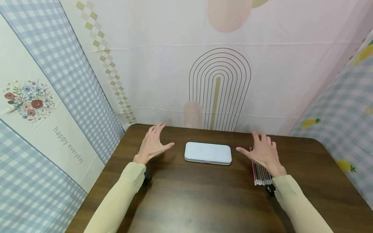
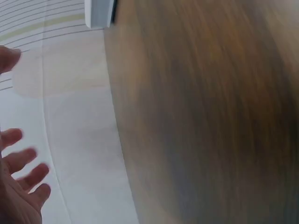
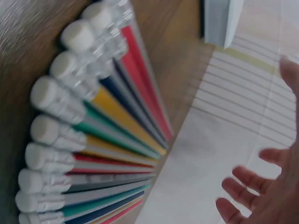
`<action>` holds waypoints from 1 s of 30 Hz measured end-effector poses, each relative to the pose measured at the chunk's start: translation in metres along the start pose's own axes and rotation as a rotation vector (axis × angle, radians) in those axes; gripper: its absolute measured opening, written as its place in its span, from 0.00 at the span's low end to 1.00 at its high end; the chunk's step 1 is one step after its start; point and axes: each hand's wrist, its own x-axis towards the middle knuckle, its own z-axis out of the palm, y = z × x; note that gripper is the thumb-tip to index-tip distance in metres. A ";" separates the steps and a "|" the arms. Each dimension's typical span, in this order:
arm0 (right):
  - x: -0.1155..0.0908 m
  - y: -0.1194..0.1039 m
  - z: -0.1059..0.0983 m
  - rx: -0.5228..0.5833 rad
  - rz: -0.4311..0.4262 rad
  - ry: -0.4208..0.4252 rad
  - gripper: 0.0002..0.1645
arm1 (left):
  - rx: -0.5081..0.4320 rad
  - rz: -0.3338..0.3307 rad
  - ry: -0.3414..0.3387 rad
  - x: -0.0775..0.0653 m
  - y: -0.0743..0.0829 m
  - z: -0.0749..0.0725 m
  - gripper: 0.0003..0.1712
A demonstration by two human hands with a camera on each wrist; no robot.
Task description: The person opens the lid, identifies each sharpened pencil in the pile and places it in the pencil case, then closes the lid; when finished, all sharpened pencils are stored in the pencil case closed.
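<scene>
A pale blue, closed, flat case (image 1: 208, 153) lies in the middle of the dark wooden table (image 1: 186, 197). My left hand (image 1: 152, 144) hovers to its left, fingers spread and straight, holding nothing. To the case's right, my right hand (image 1: 263, 152) is spread open above a row of several coloured pencils (image 1: 260, 173) with white eraser ends. The right wrist view shows those pencils (image 3: 98, 135) close up, lying side by side, with the fingers (image 3: 243, 191) apart from them. In the left wrist view my spread fingers (image 2: 23, 177) and a corner of the case (image 2: 99, 13) appear.
Patterned cloth walls enclose the table on the left (image 1: 43, 106), the back (image 1: 218, 81) and the right (image 1: 344, 113). Bare wood stretches from the case to the table's near edge.
</scene>
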 end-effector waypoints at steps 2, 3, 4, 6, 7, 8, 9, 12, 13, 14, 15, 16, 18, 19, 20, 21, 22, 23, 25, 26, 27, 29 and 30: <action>-0.001 -0.005 0.000 0.018 -0.026 -0.015 0.67 | -0.059 -0.012 -0.013 -0.001 0.002 0.001 0.55; -0.001 -0.007 0.000 0.028 -0.039 -0.024 0.65 | -0.088 -0.023 -0.024 -0.001 0.002 0.001 0.53; -0.002 -0.010 0.000 0.039 -0.051 -0.033 0.64 | -0.123 -0.035 -0.036 -0.002 0.004 0.002 0.52; -0.002 -0.017 0.000 0.060 -0.078 -0.044 0.60 | -0.172 -0.052 -0.064 -0.002 0.006 0.003 0.48; -0.002 -0.020 0.000 0.069 -0.092 -0.049 0.57 | -0.189 -0.053 -0.082 -0.002 0.008 0.004 0.47; -0.003 -0.024 0.001 0.080 -0.107 -0.053 0.54 | -0.205 -0.050 -0.099 -0.002 0.010 0.005 0.45; -0.004 -0.028 0.002 0.089 -0.122 -0.052 0.51 | -0.221 -0.045 -0.114 -0.002 0.011 0.006 0.43; -0.006 -0.041 0.005 0.115 -0.178 -0.040 0.43 | -0.264 -0.023 -0.159 -0.001 0.016 0.011 0.40; -0.006 -0.045 0.006 0.123 -0.198 -0.034 0.41 | -0.285 -0.023 -0.173 -0.001 0.017 0.013 0.40; -0.007 -0.049 0.008 0.131 -0.216 -0.026 0.39 | -0.301 -0.024 -0.185 -0.002 0.018 0.015 0.40; -0.008 -0.054 0.010 0.137 -0.233 -0.019 0.37 | -0.306 -0.020 -0.193 -0.002 0.019 0.017 0.40; -0.009 -0.058 0.012 0.144 -0.249 -0.014 0.35 | -0.322 -0.024 -0.204 -0.002 0.020 0.020 0.40; -0.010 -0.065 0.015 0.157 -0.275 -0.009 0.32 | -0.339 -0.031 -0.223 -0.003 0.022 0.025 0.41; -0.010 -0.069 0.017 0.166 -0.283 -0.012 0.31 | -0.343 -0.033 -0.231 -0.003 0.023 0.027 0.41; -0.010 -0.072 0.019 0.173 -0.290 -0.016 0.30 | -0.344 -0.033 -0.238 -0.003 0.023 0.030 0.41; -0.010 -0.075 0.021 0.173 -0.297 -0.020 0.29 | -0.348 -0.034 -0.248 -0.003 0.024 0.033 0.41; -0.010 -0.078 0.022 0.172 -0.308 -0.024 0.28 | -0.357 -0.043 -0.260 -0.003 0.025 0.035 0.42; -0.010 -0.081 0.025 0.167 -0.317 -0.028 0.28 | -0.359 -0.046 -0.271 -0.002 0.026 0.038 0.42; -0.010 -0.085 0.029 0.148 -0.330 -0.042 0.27 | -0.369 -0.050 -0.294 -0.001 0.028 0.043 0.43; -0.009 -0.087 0.031 0.134 -0.336 -0.048 0.27 | -0.376 -0.051 -0.305 -0.001 0.029 0.045 0.43; -0.009 -0.089 0.034 0.119 -0.341 -0.055 0.27 | -0.384 -0.050 -0.314 0.000 0.031 0.047 0.43; -0.008 -0.092 0.037 0.092 -0.347 -0.071 0.27 | -0.392 -0.044 -0.324 0.002 0.033 0.051 0.43; -0.008 -0.093 0.038 0.082 -0.348 -0.080 0.27 | -0.393 -0.040 -0.327 0.003 0.034 0.053 0.43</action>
